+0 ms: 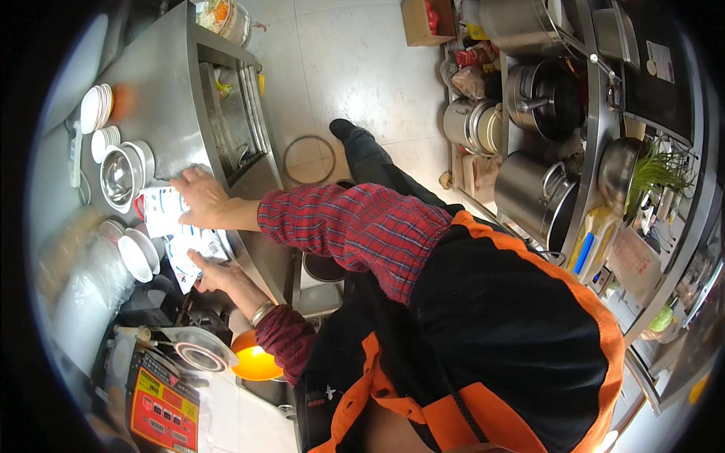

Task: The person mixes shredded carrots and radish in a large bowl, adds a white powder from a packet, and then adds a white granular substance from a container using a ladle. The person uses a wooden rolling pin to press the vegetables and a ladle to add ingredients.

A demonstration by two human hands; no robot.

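Observation:
White packaging with blue print (164,210) lies over the stainless steel counter (164,68), partly washed out by glare. My right hand (201,198) grips its upper part, with thumb and fingers around the edge. Lower down, my left hand (218,276), with a bangle at the wrist, pinches a creased white part (184,260) under its thumb. Whether this is one pouch or two overlapping ones, I cannot tell. A steel bowl (118,178) stands just beyond the packaging. White bowls (136,255) sit close to its lower left side.
Stacked white dishes (97,110) line the counter's back. Below stand a clear plastic bag (107,272), a red-and-yellow control panel (164,410) and an orange bowl (255,357). Behind the counter's front edge is an open recess (238,107). Steel pots (532,192) fill the shelves at right.

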